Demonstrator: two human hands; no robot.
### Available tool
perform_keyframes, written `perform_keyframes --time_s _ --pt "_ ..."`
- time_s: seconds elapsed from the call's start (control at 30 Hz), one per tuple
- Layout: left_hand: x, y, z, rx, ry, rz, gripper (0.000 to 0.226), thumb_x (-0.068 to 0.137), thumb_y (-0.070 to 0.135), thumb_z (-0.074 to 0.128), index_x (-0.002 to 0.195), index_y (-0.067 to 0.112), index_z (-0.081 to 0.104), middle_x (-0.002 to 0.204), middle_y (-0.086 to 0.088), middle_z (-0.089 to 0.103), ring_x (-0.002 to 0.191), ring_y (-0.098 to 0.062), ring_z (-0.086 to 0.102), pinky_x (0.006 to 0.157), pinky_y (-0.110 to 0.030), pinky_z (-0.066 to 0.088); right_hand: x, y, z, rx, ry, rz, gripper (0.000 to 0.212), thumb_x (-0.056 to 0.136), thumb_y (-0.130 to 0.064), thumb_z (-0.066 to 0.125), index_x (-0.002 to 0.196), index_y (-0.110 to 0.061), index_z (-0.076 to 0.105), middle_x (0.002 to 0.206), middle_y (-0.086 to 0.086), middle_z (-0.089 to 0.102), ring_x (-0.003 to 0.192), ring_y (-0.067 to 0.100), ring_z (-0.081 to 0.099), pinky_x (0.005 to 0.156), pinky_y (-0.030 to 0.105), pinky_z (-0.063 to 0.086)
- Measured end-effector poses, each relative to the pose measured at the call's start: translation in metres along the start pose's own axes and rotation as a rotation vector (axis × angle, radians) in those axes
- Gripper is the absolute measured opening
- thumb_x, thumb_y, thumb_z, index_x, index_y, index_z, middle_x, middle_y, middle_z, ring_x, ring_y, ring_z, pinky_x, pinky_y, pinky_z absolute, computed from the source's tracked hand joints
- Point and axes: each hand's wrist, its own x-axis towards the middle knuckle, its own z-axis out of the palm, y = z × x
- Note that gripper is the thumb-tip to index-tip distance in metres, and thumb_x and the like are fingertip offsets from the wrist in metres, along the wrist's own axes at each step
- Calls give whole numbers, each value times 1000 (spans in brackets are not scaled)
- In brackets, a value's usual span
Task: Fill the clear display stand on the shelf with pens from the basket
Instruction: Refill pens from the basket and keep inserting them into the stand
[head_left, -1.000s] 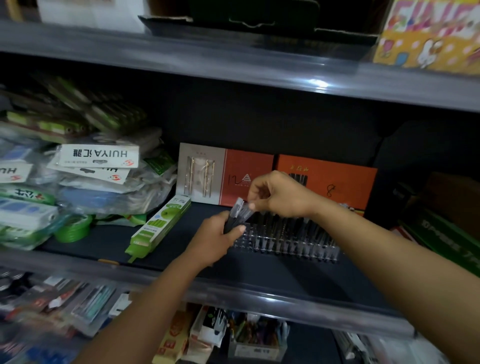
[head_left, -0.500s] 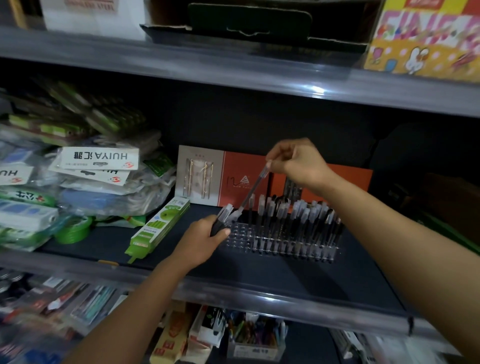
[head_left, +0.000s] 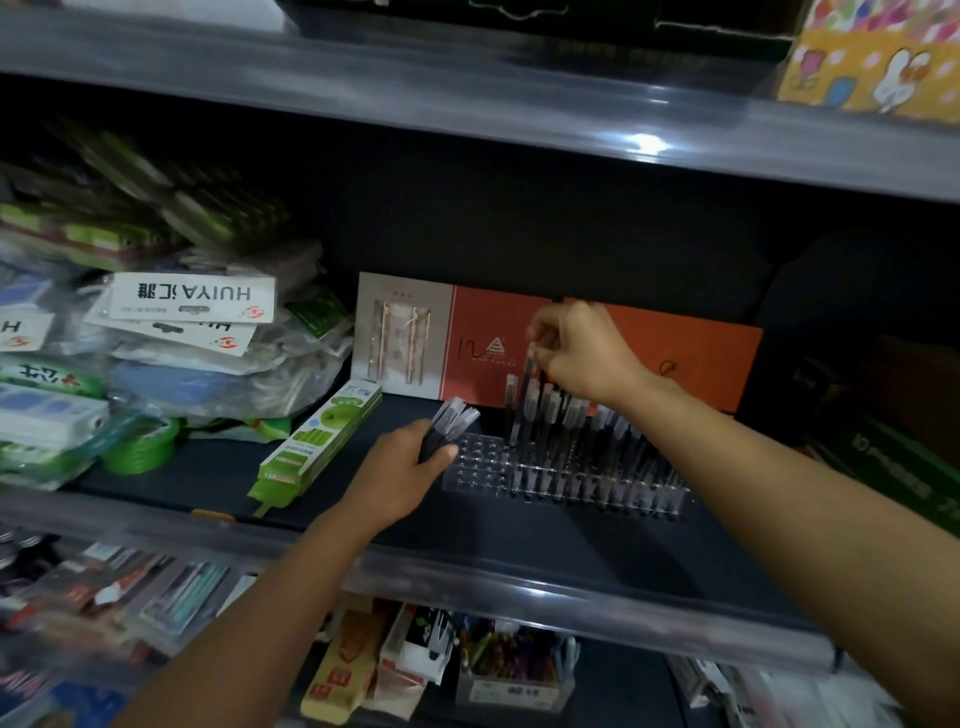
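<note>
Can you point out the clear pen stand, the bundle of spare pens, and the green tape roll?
Clear display stand (head_left: 470, 460), head view, its empty left holes.
Bundle of pens (head_left: 453, 420), head view, capped ends.
Green tape roll (head_left: 139, 448), head view, outer rim.

Green tape roll (head_left: 139, 448), orange box (head_left: 691, 358)

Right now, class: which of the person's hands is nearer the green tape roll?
Left. The left hand grips pens to the right of the green tape roll; the right hand is farther right, above the stand.
</note>
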Motion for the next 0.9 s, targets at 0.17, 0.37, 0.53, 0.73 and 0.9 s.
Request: perform_keyframes --time_s 0.17,0.37,0.53,0.73,0.9 --pt "1 -2 3 -14 -7 4 9 93 27 57 93 18 57 66 6 55 62 -7 53 57 -23 38 2 2 10 -26 -7 -42 7 82 0 64 85 -6 67 76 3 65 74 17 63 66 30 53" --pt "2 -5 5 -16 -25 -21 20 93 29 57 93 9 58 68 -5 57 64 -19 56 63 -37 47 5 -2 11 11 -33 -56 4 84 -3 66 84 -7 67 77 4 67 74 17 65 67 31 55" --pt "4 -6 7 -12 -17 -14 19 93 28 58 92 9 58 67 -3 56 64 -19 56 63 -35 46 4 -4 12 35 -44 -59 4 84 -4 67 82 -7 67 74 2 66 73 15 64 66 30 54" --pt "5 -8 10 -4 -13 -7 17 92 28 59 89 11 57 68 -4 58 63 -20 57 62 -34 46 4 0 17 19 -79 -59 6 84 -1 66 80 -6 67 75 3 68 71 16 66 67 35 57" --pt "4 -6 11 -26 -24 5 13 92 27 58 90 15 57 66 0 57 62 -14 55 61 -31 44 3 10 28 -39 -140 -45 7 83 1 65 79 -4 69 80 7 71 78 19 66 73 41 56"
